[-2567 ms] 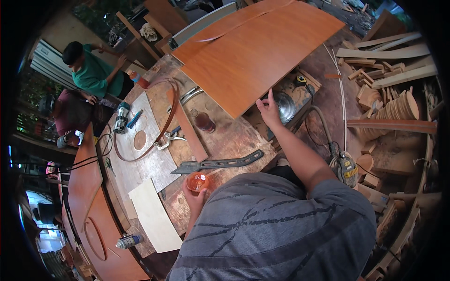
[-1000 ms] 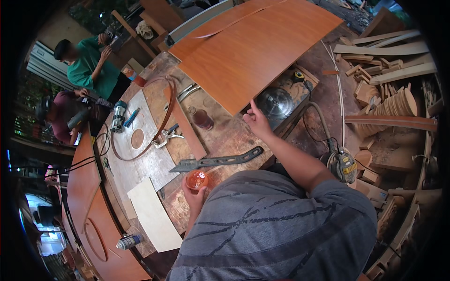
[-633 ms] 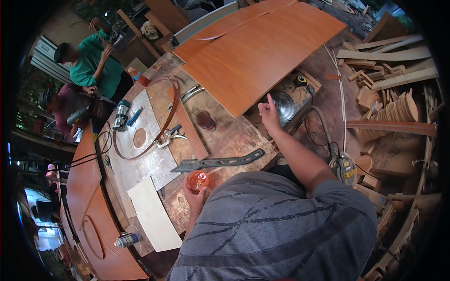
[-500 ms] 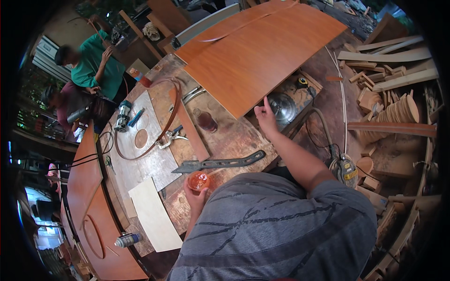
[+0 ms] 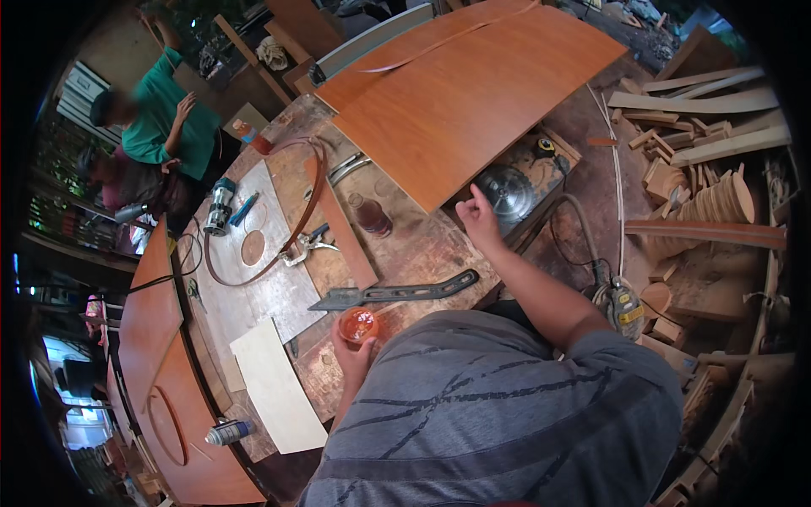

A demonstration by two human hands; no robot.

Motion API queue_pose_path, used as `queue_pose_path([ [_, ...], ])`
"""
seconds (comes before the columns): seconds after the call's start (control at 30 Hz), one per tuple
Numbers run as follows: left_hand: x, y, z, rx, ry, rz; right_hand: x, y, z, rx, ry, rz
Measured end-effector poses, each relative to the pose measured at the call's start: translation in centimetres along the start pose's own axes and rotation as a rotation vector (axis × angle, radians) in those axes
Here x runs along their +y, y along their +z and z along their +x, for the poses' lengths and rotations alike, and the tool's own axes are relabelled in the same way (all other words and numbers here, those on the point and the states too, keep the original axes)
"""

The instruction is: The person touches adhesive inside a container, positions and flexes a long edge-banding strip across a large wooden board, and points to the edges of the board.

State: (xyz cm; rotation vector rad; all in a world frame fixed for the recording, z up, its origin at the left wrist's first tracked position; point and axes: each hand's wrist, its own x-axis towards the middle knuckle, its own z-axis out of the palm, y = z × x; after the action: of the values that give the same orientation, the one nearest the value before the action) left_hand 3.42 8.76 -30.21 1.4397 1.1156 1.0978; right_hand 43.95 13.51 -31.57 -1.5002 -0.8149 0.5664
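Cup (image 5: 360, 321) in left hand (image 5: 355, 359), right hand (image 5: 480, 221) by brown panel (image 5: 481, 93)

Holds the orange cup with fingers clamped around its side, just beside a dark slotted bar (image 5: 384, 295) on the workbench (image 5: 431, 253). Holds the right hand near the brown panel's lower edge, beside a circular saw blade (image 5: 510, 194), with index finger extended apart from the folded others; cannot tell whether touching the panel. Lies ahead: a bottle (image 5: 372, 216) near a brown strip (image 5: 341, 224).

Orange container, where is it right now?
In the head view, the orange container is in the person's left hand, slightly left of centre in the lower half, just below the long black slotted tool.
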Motion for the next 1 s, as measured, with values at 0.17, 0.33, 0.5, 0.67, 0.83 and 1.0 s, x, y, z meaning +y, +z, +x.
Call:
queue_pose_path([
  [0.17,0.0,-0.1,-0.2,0.008,-0.012,0.009,-1.9,0.6,1.1,-0.012,0.058,-0.047],
  [0.33,0.3,0.3,0.0,-0.015,0.027,-0.008,-2.0,1.9,-0.7,-0.101,0.003,-0.128],
  [0.5,0.3,0.1,0.1,-0.025,0.038,0.009,-0.8,0.6,-0.7,-0.025,-0.006,-0.025],
  [0.67,0.8,0.3,0.1,-0.017,0.038,0.019,0.0,-2.2,4.2,0.184,0.063,0.008],
  [0.83,0.7,0.4,-0.1,-0.011,0.017,0.015,-0.2,-1.9,5.7,0.136,0.099,-0.033],
  [1.0,0.6,0.4,-0.2,0.000,0.000,0.021,-0.9,-1.2,3.5,-0.018,0.046,-0.024],
])
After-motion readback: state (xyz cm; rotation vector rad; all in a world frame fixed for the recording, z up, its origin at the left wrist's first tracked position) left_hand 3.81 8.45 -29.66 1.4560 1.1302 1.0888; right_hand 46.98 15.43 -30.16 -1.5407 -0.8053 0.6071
